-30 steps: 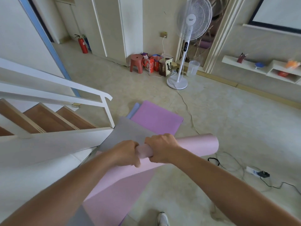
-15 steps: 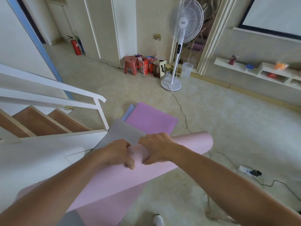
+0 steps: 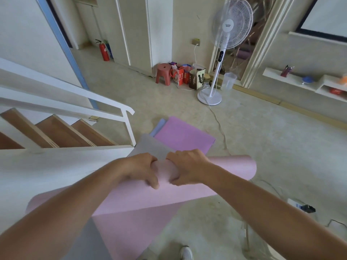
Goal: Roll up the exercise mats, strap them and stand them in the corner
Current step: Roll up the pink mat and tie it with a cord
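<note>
- Head view: a person's left hand [image 3: 139, 169] and right hand [image 3: 185, 166] grip the middle of a half-rolled pink exercise mat [image 3: 232, 171]. They sit side by side, nearly touching, with fingers curled over the top and thumbs on the near side.
- The roll's long axis runs crosswise before the body. Its left end is low beside the staircase [image 3: 56, 132] and its right end juts well past the right hand.
- Both hands sit at about equal reach.
- The mat's loose tail [image 3: 135, 231] drops from the roll toward the floor, so the next turn likely winds toward the body.
- A grey mat [image 3: 150, 147] and a purple mat [image 3: 182, 136] lie flat just beyond the hands, not yet rolled.
</note>
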Tool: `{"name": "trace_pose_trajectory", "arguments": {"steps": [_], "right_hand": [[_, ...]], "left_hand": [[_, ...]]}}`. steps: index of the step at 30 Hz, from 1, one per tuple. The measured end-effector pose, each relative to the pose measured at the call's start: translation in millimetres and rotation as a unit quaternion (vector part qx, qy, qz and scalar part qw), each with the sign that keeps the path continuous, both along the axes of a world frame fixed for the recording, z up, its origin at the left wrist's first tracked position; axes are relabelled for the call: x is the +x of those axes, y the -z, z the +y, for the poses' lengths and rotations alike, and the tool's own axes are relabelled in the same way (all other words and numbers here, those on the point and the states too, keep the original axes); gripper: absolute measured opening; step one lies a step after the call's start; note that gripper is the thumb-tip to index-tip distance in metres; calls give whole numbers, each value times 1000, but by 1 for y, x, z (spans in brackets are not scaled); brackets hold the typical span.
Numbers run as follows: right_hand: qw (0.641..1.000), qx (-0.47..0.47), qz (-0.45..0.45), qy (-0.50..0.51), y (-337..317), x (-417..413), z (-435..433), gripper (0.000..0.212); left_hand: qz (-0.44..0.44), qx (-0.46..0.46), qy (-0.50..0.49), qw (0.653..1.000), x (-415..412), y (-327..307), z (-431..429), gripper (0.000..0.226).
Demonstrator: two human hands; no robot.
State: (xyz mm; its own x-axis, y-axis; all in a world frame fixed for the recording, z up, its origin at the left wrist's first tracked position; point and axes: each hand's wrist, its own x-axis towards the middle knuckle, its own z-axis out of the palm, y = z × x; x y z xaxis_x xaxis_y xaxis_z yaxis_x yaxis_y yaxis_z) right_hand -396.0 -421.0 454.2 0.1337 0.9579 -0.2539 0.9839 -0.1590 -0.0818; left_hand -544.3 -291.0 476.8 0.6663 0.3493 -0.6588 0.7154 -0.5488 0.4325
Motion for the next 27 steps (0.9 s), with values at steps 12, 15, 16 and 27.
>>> {"name": "trace_pose_trajectory", "arguments": {"steps": [12, 15, 16, 27], "right_hand": [[999, -8, -37, -3, 4, -1, 0, 78], [998, 27, -58, -2, 6, -7, -4, 68], [999, 17, -42, 4, 4, -7, -3, 61], [999, -47, 20, 18, 3, -5, 1, 87]], "left_hand": [[-8, 169, 43, 985, 8, 1, -8, 47], [0, 23, -3, 1000, 6, -2, -5, 46], [4, 14, 6, 1000, 6, -3, -7, 47], [-11, 282, 73, 957, 0, 12, -19, 52]]}}
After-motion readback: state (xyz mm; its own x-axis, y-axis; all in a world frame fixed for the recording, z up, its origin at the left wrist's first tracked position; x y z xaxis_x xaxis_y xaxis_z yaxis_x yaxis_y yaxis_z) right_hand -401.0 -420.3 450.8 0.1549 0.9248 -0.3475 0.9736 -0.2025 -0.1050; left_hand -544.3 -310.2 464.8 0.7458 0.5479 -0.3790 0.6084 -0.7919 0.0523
